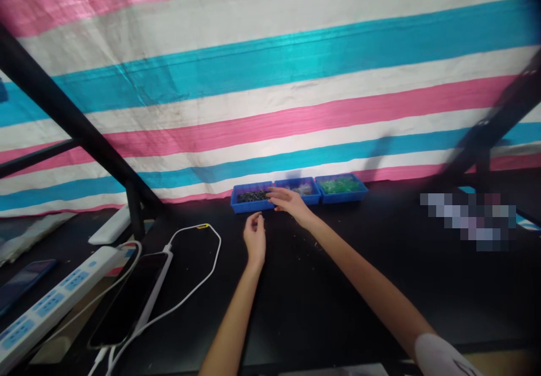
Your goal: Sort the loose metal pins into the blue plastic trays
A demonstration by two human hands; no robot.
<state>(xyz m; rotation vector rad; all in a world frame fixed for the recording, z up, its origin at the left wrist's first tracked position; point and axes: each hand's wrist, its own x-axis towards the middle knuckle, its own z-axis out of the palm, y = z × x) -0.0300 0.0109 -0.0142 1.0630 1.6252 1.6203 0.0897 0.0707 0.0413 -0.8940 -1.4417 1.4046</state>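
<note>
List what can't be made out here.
All head view:
- Whether the left hand pinches anything: curled fingers, too small.
- Right end of the left blue tray: behind the right hand.
- Middle blue tray contents: blurred.
- Right-side patch: pixelated.
- Power strip: cut by left edge.

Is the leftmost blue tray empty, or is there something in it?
Not empty: a heap of small dark pieces shows inside the blue tray.
</note>
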